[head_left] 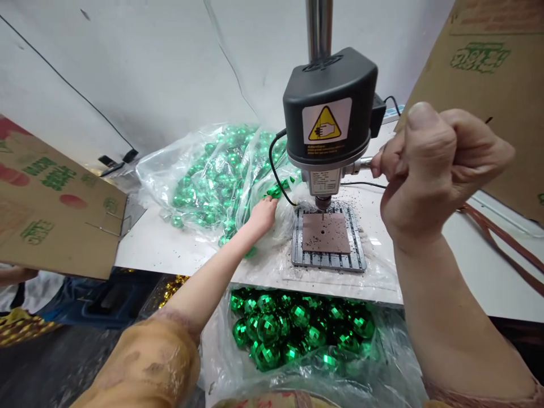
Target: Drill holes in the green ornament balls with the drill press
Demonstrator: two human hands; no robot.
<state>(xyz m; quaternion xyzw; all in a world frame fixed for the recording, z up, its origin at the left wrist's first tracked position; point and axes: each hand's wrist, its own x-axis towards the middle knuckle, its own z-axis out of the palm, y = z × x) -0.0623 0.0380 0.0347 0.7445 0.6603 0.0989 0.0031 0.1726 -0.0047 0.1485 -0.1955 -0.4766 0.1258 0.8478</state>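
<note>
My right hand point(437, 164) is closed around the drill press handle point(364, 165), on the right side of the black-headed drill press point(329, 107). Below the chuck, a brown square board point(327, 233) with a small dark hole lies on the slotted metal base point(329, 260). My left hand point(263, 216) reaches to the mouth of a clear plastic bag point(159, 170) full of shiny green faceted balls point(208, 181). Its fingertips are by green pieces at the opening, and I cannot see whether they grip one. No ball sits on the board.
Under the table edge, an open plastic-lined container holds more green mirrored balls point(293, 323). Cardboard boxes stand at left point(55, 198) and right point(497, 102). Dark shavings lie around the base. A black cable point(272, 164) loops beside the drill head. Another person's arm point(17, 275) shows at far left.
</note>
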